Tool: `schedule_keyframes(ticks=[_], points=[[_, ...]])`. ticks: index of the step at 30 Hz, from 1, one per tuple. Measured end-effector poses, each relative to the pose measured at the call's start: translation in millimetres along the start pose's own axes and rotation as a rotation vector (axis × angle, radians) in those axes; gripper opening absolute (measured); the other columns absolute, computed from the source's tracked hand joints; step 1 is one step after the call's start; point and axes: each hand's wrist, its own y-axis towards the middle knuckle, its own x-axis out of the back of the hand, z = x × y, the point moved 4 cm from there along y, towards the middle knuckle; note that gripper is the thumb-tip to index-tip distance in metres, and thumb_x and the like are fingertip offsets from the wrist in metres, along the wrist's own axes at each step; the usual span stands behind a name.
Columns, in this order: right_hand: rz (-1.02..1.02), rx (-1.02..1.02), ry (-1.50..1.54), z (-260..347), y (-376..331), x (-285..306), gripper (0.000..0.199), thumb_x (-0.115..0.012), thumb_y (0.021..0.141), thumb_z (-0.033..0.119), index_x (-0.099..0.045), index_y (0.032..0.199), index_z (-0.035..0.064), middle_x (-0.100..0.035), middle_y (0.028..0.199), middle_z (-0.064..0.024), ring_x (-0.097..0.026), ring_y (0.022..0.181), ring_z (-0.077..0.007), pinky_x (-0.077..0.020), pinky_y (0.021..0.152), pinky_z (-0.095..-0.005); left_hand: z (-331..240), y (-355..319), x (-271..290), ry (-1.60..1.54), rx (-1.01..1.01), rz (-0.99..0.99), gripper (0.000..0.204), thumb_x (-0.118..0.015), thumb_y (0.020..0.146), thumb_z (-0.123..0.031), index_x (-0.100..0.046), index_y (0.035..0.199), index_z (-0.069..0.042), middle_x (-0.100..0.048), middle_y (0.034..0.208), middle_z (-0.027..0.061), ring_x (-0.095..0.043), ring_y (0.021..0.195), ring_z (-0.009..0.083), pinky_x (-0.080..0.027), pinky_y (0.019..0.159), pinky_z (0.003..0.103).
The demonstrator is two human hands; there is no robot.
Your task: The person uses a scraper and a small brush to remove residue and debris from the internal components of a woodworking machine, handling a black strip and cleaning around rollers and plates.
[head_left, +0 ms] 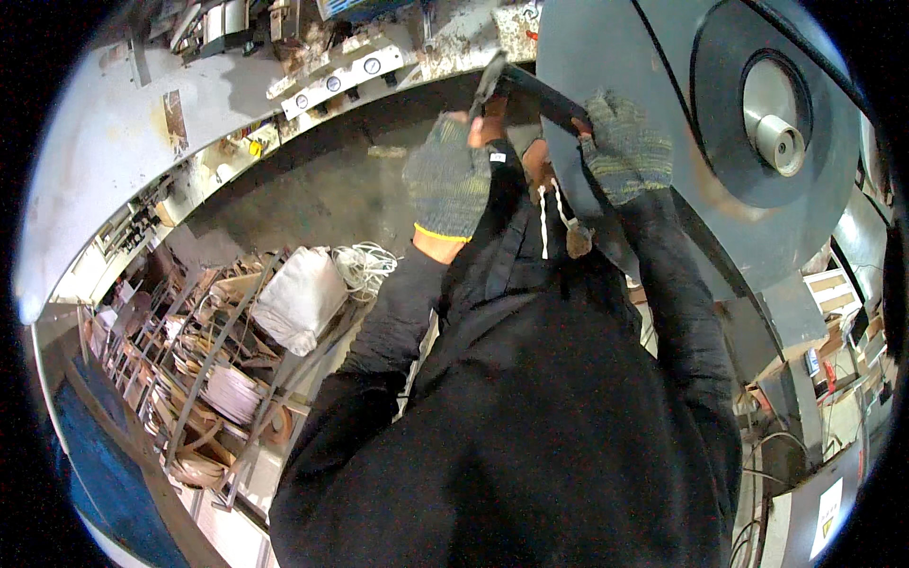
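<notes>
Both gloved hands, left hand (448, 178) and right hand (627, 144), curled around a dark bar (530, 87) (white sack (299, 295) below-left).

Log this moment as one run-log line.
left hand: gloved, gripping dark bar | right hand: gloved, on same bar, against grey machine panel | below left: rack of coiled strips

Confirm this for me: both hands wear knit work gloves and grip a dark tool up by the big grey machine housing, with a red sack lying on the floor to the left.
Not quite. The sack is white, not red, as the head view shows. The rest stands: the left hand and right hand both wear knit gloves and hold the dark tool by the grey machine housing.
</notes>
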Motion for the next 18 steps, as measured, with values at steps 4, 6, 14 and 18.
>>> schedule_keyframes(ticks=[4,6,14,18], points=[[-0.008,0.005,-0.005,5,-2,5,0.027,-0.066,0.085,0.029,-0.07,0.106,0.012,-0.071,0.109,-0.0177,-0.071,0.096,-0.04,-0.0565,0.078,-0.0562,-6,2,0,0.093,-0.021,0.056,0.022,-0.065,0.104,-0.027,-0.07,0.101,-0.005,-0.071,0.085,0.0166,-0.069,0.072,0.0373,-0.052,0.063,0.046],[-0.139,0.074,-0.01,3,-6,5,0.026,-0.066,0.084,0.029,-0.07,0.104,0.0118,-0.07,0.107,-0.0171,-0.071,0.094,-0.0395,-0.0561,0.077,-0.0566,-3,3,-1,0.055,-0.036,0.033,0.022,-0.065,0.104,-0.026,-0.07,0.101,-0.005,-0.071,0.086,0.0173,-0.069,0.072,0.0373,-0.052,0.062,0.045],[-0.555,0.163,0.085,0,-11,-13,0.025,-0.069,0.082,0.028,-0.068,0.101,0.0121,-0.067,0.099,-0.0155,-0.07,0.088,-0.0384,-0.0557,0.073,-0.0553,-2,0,-11,0.047,-0.009,0.052,0.028,-0.062,0.106,-0.03,-0.07,0.106,-0.004,-0.072,0.085,0.0199,-0.069,0.071,0.0397,-0.051,0.062,0.049],[-0.363,0.113,0.116,-1,-14,-13,0.03,-0.07,0.083,0.03,-0.066,0.108,0.0133,-0.066,0.111,-0.0153,-0.069,0.093,-0.0383,-0.056,0.076,-0.0536,7,6,1,0.075,-0.034,-0.006,0.028,-0.06,0.107,-0.031,-0.07,0.106,-0.005,-0.07,0.079,0.0174,-0.068,0.069,0.0389,-0.05,0.062,0.049]])
